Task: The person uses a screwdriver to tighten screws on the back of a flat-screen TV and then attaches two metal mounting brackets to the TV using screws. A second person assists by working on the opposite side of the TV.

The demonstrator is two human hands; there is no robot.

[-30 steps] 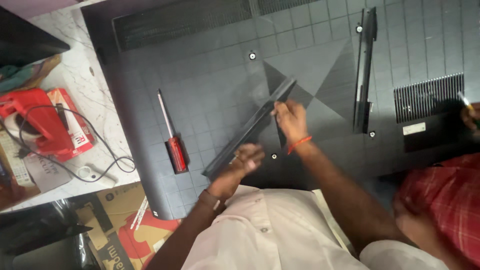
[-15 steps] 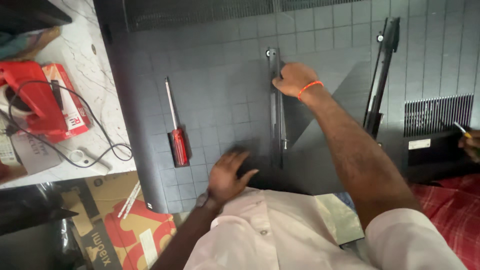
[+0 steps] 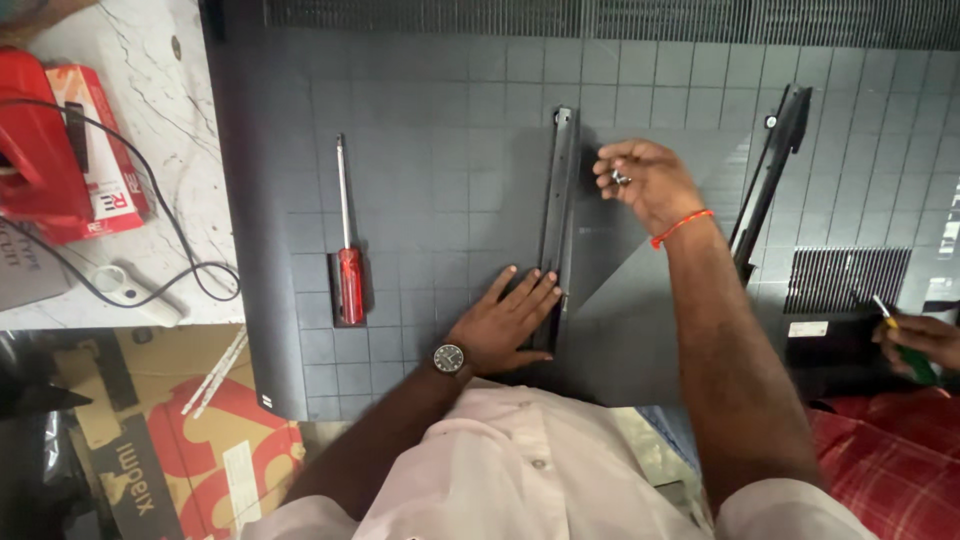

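A large dark panel with a grid pattern (image 3: 440, 160) lies flat, back side up. A long black metal bracket (image 3: 560, 200) lies upright on its middle. My left hand (image 3: 505, 320), with a wristwatch, presses flat on the panel with fingertips against the bracket's lower end. My right hand (image 3: 645, 180), with an orange thread at the wrist, hovers just right of the bracket's upper part and pinches a small metal screw (image 3: 620, 178). A second black bracket (image 3: 770, 170) lies further right.
A red-handled screwdriver (image 3: 347, 250) lies on the panel at the left. A red tool and box with a black cord (image 3: 60, 150) sit on the white marble surface. Cardboard (image 3: 170, 440) lies below. Another person's hand (image 3: 920, 340) holds a green-handled tool at the right edge.
The bracket went from slanted to upright on the panel. My left hand moved onto its lower end. My right hand left the bracket's top and now pinches a screw.
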